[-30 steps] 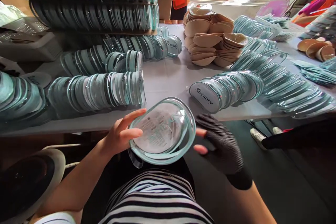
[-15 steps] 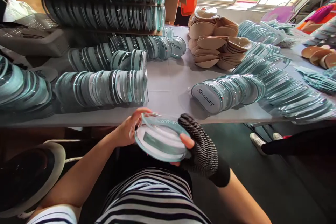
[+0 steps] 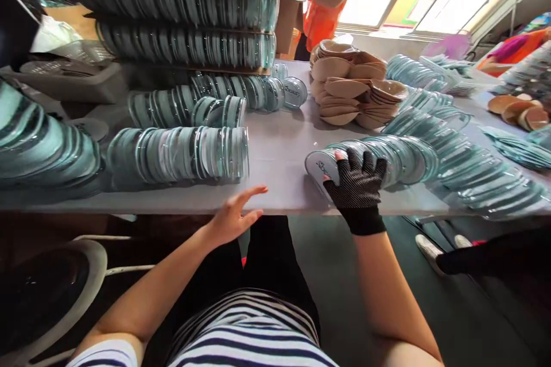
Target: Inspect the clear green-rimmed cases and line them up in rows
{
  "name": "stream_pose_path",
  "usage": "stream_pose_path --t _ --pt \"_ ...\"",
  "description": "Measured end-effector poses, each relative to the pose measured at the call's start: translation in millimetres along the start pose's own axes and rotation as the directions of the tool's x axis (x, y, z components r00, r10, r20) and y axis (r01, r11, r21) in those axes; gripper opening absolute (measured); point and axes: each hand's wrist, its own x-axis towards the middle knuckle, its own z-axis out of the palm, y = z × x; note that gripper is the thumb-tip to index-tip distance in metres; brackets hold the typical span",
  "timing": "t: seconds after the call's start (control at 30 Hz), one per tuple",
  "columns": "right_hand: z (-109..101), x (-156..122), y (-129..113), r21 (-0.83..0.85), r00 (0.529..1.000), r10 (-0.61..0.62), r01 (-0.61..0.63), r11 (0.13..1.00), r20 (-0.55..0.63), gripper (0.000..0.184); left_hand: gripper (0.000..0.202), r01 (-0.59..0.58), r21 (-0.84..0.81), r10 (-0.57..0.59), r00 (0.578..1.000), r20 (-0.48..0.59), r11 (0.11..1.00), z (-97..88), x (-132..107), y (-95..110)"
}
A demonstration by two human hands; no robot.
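Note:
My right hand [image 3: 359, 180], in a black fingerless glove, is at the front end of a row of clear round-topped plastic pouches [image 3: 407, 152]. Its thumb is on the face of the front pouch [image 3: 316, 165], which is printed with dark "beauty" lettering, and its fingers reach over the top edge. What the palm covers is hidden. Bare and holding nothing, my left hand [image 3: 232, 215] hovers by the table's front edge, thumb and fingers apart. Another row of similar pouches [image 3: 181, 152] stands just beyond it on the left.
Nested beige cups [image 3: 344, 89] are piled behind the right row. More pouches [image 3: 469, 155] lean in a long row at the right, and stacked tiers of them [image 3: 185, 46] rise at the back left. A person in an orange vest [image 3: 325, 11] stands beyond a cardboard box [image 3: 289, 17].
Both hands held a clear pouch over my lap before. My right hand has moved up and right to the row's front, while my left hand has let go and opened.

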Motion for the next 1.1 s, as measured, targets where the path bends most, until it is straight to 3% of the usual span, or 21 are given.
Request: stream_pose_path --t 0.07,0.13,0.23,0.33,0.43,0.53,0.6,0.67,0.73,0.77,0.83,0.9,0.93,1.0,1.03,1.1 --pt "2.6 8.1 -19.7 0.116 0.995 -0.018 0.029 0.993 -0.098 0.059 0.036 -0.138 0.340 0.189 0.975 -0.121 0.930 -34.4 15.8 6.8" --pt "11.3 19.5 -57.4 0.312 0.986 -0.075 0.120 0.942 -0.152 0.062 0.034 -0.107 0.598 0.268 0.945 -0.187 0.794 -66.3 39.7 11.9" --pt "42.1 37.4 -129.0 0.614 0.977 -0.175 0.214 0.760 -0.125 0.075 0.043 0.074 0.792 0.188 0.954 -0.233 0.606 -92.7 74.9 10.2" --pt "76.0 47.2 -180.5 0.757 0.982 -0.164 0.041 0.652 0.089 0.086 0.044 0.133 0.849 0.086 0.975 -0.205 0.512 -95.8 92.1 -0.3" --pt "88.4 49.1 -190.1 0.675 0.943 -0.032 -0.212 0.707 0.330 0.076 0.045 0.111 0.856 0.086 0.980 -0.178 0.504 -95.2 93.9 -10.2" --pt "76.9 52.3 -167.6 0.546 0.923 0.122 -0.319 0.775 0.366 0.067 0.045 0.105 0.830 0.097 0.978 -0.187 0.548 -97.7 90.1 -12.6" --pt "60.5 54.2 -145.6 0.555 0.932 0.207 -0.344 0.757 0.296 0.064 0.046 0.100 0.768 0.128 0.965 -0.230 0.632 -95.1 83.9 -9.2" --pt "39.3 51.1 -125.9 0.653 0.949 0.274 -0.306 0.693 0.154 0.060 0.062 0.065 0.604 0.180 0.925 -0.335 0.794 -83.7 72.5 -2.6" --pt "15.4 41.2 -113.0 0.766 0.964 0.264 -0.172 0.619 0.003 0.059 0.090 -0.029 0.243 0.143 0.873 -0.466 0.970 -63.4 56.6 5.8" --pt "3.7 34.5 -109.4 0.805 0.974 0.220 -0.092 0.585 -0.049 0.059 0.098 -0.073 -0.005 0.061 0.867 -0.495 0.997 -51.3 48.3 10.2" --pt "-15.8 20.9 -106.5 0.839 0.995 0.072 0.022 0.543 -0.073 0.059 0.098 -0.081 -0.463 -0.153 0.882 -0.445 0.882 -27.8 33.7 18.6" --pt "-25.6 10.4 -106.0 0.827 1.000 -0.018 0.028 0.561 -0.022 0.054 0.088 -0.041 -0.691 -0.310 0.874 -0.375 0.722 -9.2 24.2 24.5" --pt "-26.0 6.8 -105.7 0.805 1.000 -0.004 -0.002 0.593 0.005 0.048 0.081 -0.037 -0.728 -0.355 0.855 -0.377 0.684 -2.3 21.4 26.1" --pt "-18.7 2.2 -104.9 0.777 0.995 0.099 -0.081 0.624 0.024 0.029 0.072 -0.069 -0.718 -0.377 0.814 -0.442 0.693 8.2 18.1 26.1" --pt "-12.5 0.9 -104.7 0.795 0.985 0.170 -0.119 0.595 0.021 0.024 0.069 -0.086 -0.690 -0.365 0.798 -0.479 0.718 12.4 17.1 25.0" --pt "0.7 -1.1 -105.5 0.880 0.955 0.293 -0.184 0.438 0.054 0.027 0.064 -0.099 -0.618 -0.325 0.780 -0.535 0.780 19.2 15.4 21.5"
